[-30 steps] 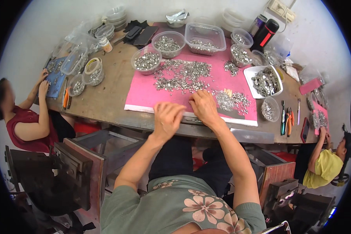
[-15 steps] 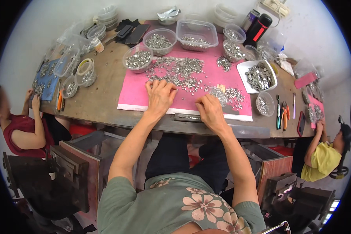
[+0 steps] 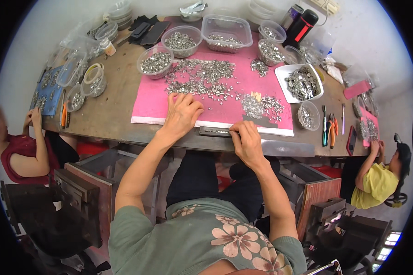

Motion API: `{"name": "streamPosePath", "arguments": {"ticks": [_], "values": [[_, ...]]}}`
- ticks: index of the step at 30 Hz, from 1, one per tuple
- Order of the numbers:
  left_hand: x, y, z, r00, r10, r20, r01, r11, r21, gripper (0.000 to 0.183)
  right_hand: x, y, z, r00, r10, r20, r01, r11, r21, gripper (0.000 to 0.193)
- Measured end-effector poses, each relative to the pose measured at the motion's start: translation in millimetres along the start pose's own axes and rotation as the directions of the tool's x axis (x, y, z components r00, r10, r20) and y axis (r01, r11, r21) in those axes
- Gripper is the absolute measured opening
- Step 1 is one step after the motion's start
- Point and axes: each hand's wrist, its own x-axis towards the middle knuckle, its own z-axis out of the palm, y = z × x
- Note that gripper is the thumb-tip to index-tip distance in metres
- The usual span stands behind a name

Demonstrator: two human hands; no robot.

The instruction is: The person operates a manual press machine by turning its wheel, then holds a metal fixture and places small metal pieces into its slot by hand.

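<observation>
My left hand (image 3: 182,114) rests on the pink mat (image 3: 151,103) at the near edge of a spread of small silvery metal pieces (image 3: 211,73). Its fingers are bent and a little apart, with no held thing visible. At the table's front edge, my right hand (image 3: 248,142) is closed in a pinch at the right end of a narrow dark metal bar (image 3: 214,131). Whatever lies between those fingertips is hidden. Beyond the right hand are a heap of thin silvery pieces (image 3: 252,106) and another of small chunky pieces (image 3: 272,106).
Clear tubs of metal pieces (image 3: 155,64) line the mat's far side. To the right stand a white tray (image 3: 282,87), a small tub (image 3: 309,117), pliers (image 3: 332,130) and a phone (image 3: 351,140). Co-workers sit at left (image 3: 25,158) and right (image 3: 376,185).
My right hand has come nearer, from over the mat to the metal bar at the table edge. My left hand stays beside the metal pieces. The whole view has shifted slightly.
</observation>
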Motion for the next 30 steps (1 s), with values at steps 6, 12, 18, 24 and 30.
{"name": "streamPosePath", "arguments": {"ticks": [6,12,18,24,30], "values": [[2.6,5.2,-2.3,1.0,-0.001,-0.001,0.001,1.0,-0.026,0.008,-1.8,-3.1,-1.0,0.996,-0.084,-0.009,0.083,0.991,-0.108,0.013],[-5.0,0.2,-6.7,1.0,0.02,0.002,-0.02,1.0,0.004,0.011,11.6,-4.9,-11.7,0.985,-0.129,0.112,0.141,0.984,-0.109,0.01],[-4.5,3.3,3.5,0.999,0.0,-0.036,-0.003,0.998,-0.061,0.009,59.6,17.6,25.8,0.992,-0.042,0.121,0.049,0.997,-0.057,0.008],[-4.6,20.2,-6.9,0.982,-0.184,-0.042,0.163,0.939,-0.304,0.008,76.1,29.2,63.2,0.987,0.095,0.129,-0.08,0.99,-0.115,0.017],[-4.5,61.4,-0.9,0.979,-0.201,0.041,0.193,0.837,-0.512,0.007,64.8,38.1,37.7,0.983,0.109,0.15,-0.098,0.992,-0.083,0.011]]}}
